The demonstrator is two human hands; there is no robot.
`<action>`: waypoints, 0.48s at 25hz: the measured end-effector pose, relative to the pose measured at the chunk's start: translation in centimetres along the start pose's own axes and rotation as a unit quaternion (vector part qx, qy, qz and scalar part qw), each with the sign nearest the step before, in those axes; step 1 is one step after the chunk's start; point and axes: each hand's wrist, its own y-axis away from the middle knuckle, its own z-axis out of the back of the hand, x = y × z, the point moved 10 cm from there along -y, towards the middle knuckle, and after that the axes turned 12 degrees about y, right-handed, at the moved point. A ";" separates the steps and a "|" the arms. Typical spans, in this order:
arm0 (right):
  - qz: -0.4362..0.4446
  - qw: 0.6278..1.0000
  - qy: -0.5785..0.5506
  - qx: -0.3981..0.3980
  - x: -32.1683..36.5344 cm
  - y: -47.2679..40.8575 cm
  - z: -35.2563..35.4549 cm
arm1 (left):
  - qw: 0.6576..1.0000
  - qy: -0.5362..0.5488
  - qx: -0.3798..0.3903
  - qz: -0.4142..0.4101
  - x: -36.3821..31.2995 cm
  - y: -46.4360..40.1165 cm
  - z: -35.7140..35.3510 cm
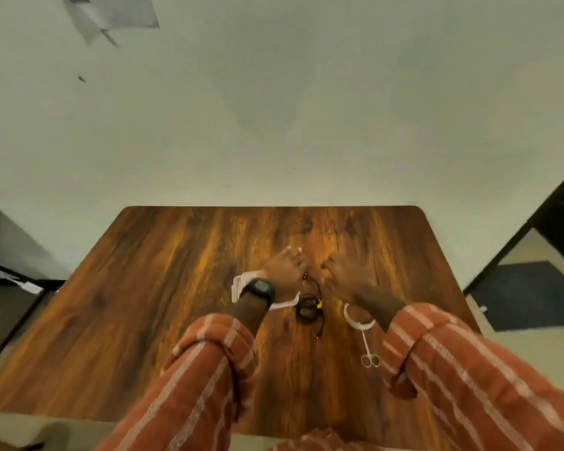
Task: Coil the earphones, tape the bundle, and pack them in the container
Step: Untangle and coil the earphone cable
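You are not looking at any text that can be read here. The paper sheet [111, 14] on the wall in the upper left of the frame is carrying dark marks at its top edge, but they are blurring into smudges. The face of the black wristwatch [259, 289], near the middle of the frame, is showing dark, with no digits.

I am viewing through one head-worn wide-angle camera, tilting forward and down over the brown wood-grain table [163, 288]. It is sitting close above both striped-sleeved forearms, taking in pale wall beyond the far edge.
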 end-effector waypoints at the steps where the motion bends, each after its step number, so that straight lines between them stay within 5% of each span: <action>1: -0.001 1.000 0.009 0.029 0.2 1.0 -2.7 | 0.999 -0.019 0.038 -0.004 -0.7 1.2 -2.2; 6: -0.006 0.986 -0.071 0.151 1.5 5.4 -14.2 | 0.994 0.030 0.103 -0.008 -1.4 5.1 -9.9; 12: -0.061 0.993 -0.088 0.047 2.2 3.3 -11.2 | 0.994 0.024 0.101 0.044 0.3 5.9 -11.4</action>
